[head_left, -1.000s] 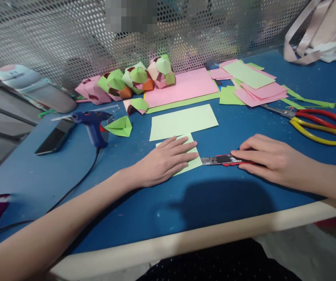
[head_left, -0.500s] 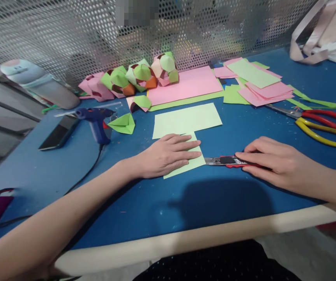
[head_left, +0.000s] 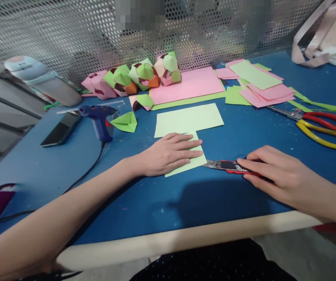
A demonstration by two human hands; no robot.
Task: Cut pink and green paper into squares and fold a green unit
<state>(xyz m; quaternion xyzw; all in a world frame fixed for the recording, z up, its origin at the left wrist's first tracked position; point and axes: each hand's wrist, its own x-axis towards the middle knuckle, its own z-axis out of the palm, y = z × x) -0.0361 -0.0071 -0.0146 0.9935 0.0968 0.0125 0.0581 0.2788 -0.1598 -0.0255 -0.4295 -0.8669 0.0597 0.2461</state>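
Observation:
My left hand point(head_left: 172, 153) lies flat with its fingers stretched out, pressing a small pale green sheet of paper point(head_left: 199, 159) onto the table. Part of that sheet is hidden under the palm and fingers. My right hand point(head_left: 276, 171) grips a red and black utility knife point(head_left: 229, 166) held low over the tabletop. The blade points left, and its tip meets the lower right corner of the small sheet. Just beyond my left hand lies a larger pale green sheet of paper point(head_left: 189, 119).
On the blue table point(head_left: 144, 207) are a blue glue gun point(head_left: 99, 121) with a cord, a phone point(head_left: 61, 130), a folded green paper piece point(head_left: 126, 122), folded paper models point(head_left: 144, 76), stacked pink paper point(head_left: 188, 84), scissors point(head_left: 322, 123) and a bottle point(head_left: 43, 80). A perforated metal panel point(head_left: 98, 35) stands behind.
My right hand and the utility knife have shifted slightly toward me, the knife now tilting more. My left hand stays on the small sheet. The whole view has moved a little.

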